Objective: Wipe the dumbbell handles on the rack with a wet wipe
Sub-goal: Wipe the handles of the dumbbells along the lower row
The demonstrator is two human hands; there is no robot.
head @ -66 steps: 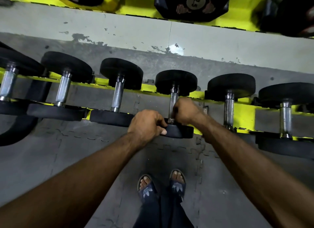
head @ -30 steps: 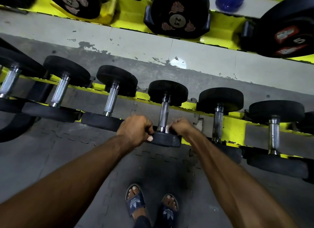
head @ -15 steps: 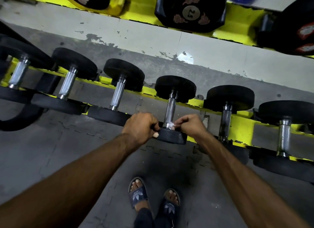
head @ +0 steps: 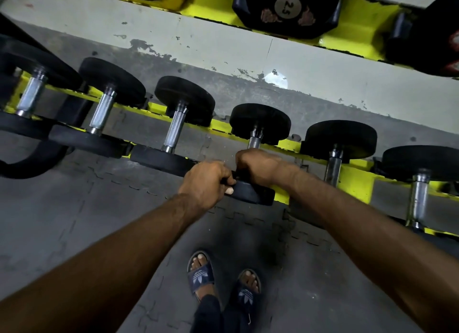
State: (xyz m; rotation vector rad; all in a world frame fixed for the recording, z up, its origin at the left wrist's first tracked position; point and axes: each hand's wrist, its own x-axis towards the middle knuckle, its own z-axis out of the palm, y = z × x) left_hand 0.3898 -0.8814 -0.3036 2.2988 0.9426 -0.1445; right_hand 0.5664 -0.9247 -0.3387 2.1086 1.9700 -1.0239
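Several black dumbbells with steel handles lie in a row on the yellow rack (head: 352,181). My left hand (head: 207,181) grips the near black head (head: 250,192) of the middle dumbbell. Just to its right, my right hand (head: 258,165) is curled round the lower part of that dumbbell's steel handle (head: 254,141), whose top end shows above my knuckles. The wet wipe is hidden inside my right fist.
Neighbouring dumbbell handles stand left (head: 175,129) and right (head: 334,166) of the one I hold. An upper yellow shelf carries a hexagonal 2.5 dumbbell (head: 288,8). My feet in sandals (head: 201,274) stand on grey floor mats below the rack.
My right hand has slid up from the base of the handle and now wraps it, covering the white wipe that showed before. My left hand keeps its hold on the near head.
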